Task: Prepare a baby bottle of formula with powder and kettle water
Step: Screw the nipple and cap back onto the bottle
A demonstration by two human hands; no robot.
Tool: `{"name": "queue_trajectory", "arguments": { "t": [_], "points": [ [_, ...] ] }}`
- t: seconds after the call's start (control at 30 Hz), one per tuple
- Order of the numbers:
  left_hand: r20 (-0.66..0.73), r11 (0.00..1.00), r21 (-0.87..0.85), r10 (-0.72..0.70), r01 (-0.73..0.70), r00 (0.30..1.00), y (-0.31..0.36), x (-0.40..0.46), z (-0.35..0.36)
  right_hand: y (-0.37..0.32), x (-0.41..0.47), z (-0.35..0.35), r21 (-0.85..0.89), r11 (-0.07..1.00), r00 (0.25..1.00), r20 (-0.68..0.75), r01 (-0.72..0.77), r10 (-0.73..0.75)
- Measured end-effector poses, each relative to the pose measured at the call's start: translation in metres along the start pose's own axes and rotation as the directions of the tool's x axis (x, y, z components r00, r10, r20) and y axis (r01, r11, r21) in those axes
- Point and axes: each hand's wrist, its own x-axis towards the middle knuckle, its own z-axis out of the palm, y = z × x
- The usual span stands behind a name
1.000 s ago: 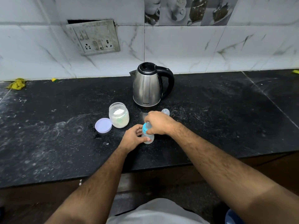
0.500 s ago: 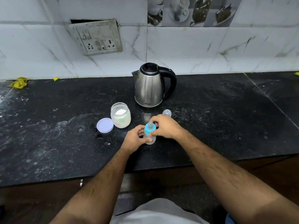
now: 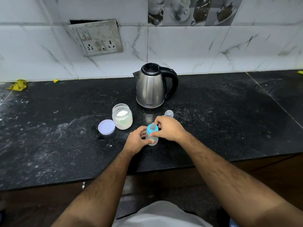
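Bottle: a small clear baby bottle (image 3: 152,138) stands upright on the black tabletop (image 3: 229,122), just in front of the kettle (image 3: 151,89); it carries a blue collar (image 3: 152,129) with a clear teat on top.
Left hand: the left hand (image 3: 136,141) is curled around the bottle's body from the left, thumb pressed across the front of it.
Right hand: the right hand (image 3: 167,128) is closed on the blue collar from the right, fingers wrapped around its rim.
Cap: a clear domed cap (image 3: 169,113) sits in front of the kettle, to its right, just behind the right hand.
Jar: an open jar (image 3: 122,116) of white powder stands in front of the kettle, to its left.
Lid: a pale purple lid (image 3: 106,126) lies flat, touching the jar's left side.
Kettle: steel body, black handle turned right, lid down.
Cloth: a yellow cloth (image 3: 18,85) lies far left of the kettle, by the wall.
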Motion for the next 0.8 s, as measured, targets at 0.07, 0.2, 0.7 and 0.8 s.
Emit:
{"name": "queue_trajectory", "arguments": {
  "t": [0.07,0.2,0.7,0.8],
  "points": [
    [0.006,1.000,-0.007,-0.002,0.002,1.000,0.000,0.000,-0.001,-0.004,0.000,0.001,-0.086,0.996,0.999,-0.023,-0.030,0.028],
    [0.005,1.000,-0.011,-0.010,0.010,1.000,0.000,0.001,0.000,-0.010,0.000,-0.008,-0.006,0.998,0.994,0.087,0.064,-0.063],
    [0.014,1.000,-0.008,-0.021,0.021,1.000,-0.001,0.003,0.000,-0.014,-0.001,-0.016,0.032,0.995,0.987,0.126,0.094,-0.097],
    [0.011,1.000,-0.018,-0.021,0.021,1.000,-0.001,0.003,0.000,-0.014,-0.001,-0.013,-0.047,0.997,0.997,0.059,0.054,-0.052]
  ]
}}
